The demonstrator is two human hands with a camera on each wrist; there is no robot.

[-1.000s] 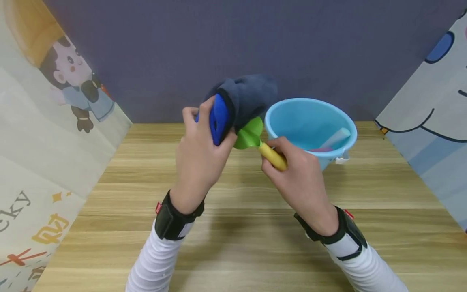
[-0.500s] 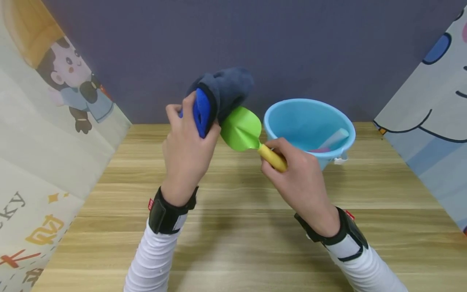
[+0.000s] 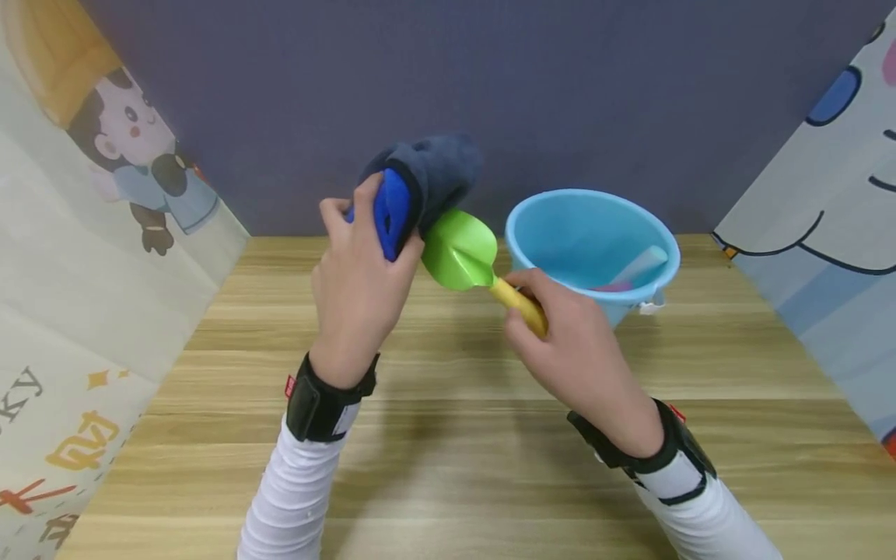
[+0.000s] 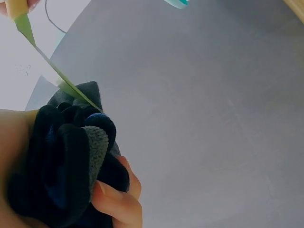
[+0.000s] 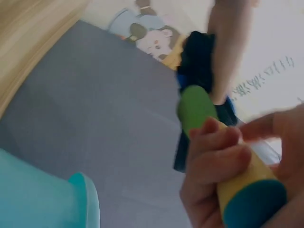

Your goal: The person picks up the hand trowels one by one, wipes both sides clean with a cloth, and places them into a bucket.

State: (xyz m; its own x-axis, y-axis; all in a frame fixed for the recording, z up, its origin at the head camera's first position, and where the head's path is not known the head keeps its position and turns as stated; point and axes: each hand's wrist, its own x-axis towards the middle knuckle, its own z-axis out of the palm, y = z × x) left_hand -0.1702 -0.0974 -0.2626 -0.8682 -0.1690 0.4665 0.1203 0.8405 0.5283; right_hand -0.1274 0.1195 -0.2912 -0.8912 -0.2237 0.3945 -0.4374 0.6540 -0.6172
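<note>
In the head view my left hand (image 3: 364, 272) grips a bunched cloth (image 3: 437, 175), dark grey-blue outside with bright blue inside and a black edge. My right hand (image 3: 581, 342) holds a toy shovel by its yellow handle (image 3: 518, 303). The shovel's green blade (image 3: 458, 253) points left and overlaps the cloth's lower edge. From the left wrist, the blade (image 4: 64, 76) appears edge-on against the folded cloth (image 4: 71, 147). In the right wrist view, fingers (image 5: 223, 161) curl round the handle, whose end is blue-green.
A light blue bucket (image 3: 518, 241) stands on the wooden table (image 3: 448, 482), just right of the shovel. Inside it lie a pale tube-like piece (image 3: 640, 264) and something pink (image 3: 612, 287). A dark wall (image 3: 448, 78) rises behind, with printed panels on both sides.
My left hand and the cloth have shifted left, baring more of the green blade. Lately the shovel has tilted slightly in my right hand. The bucket stays put.
</note>
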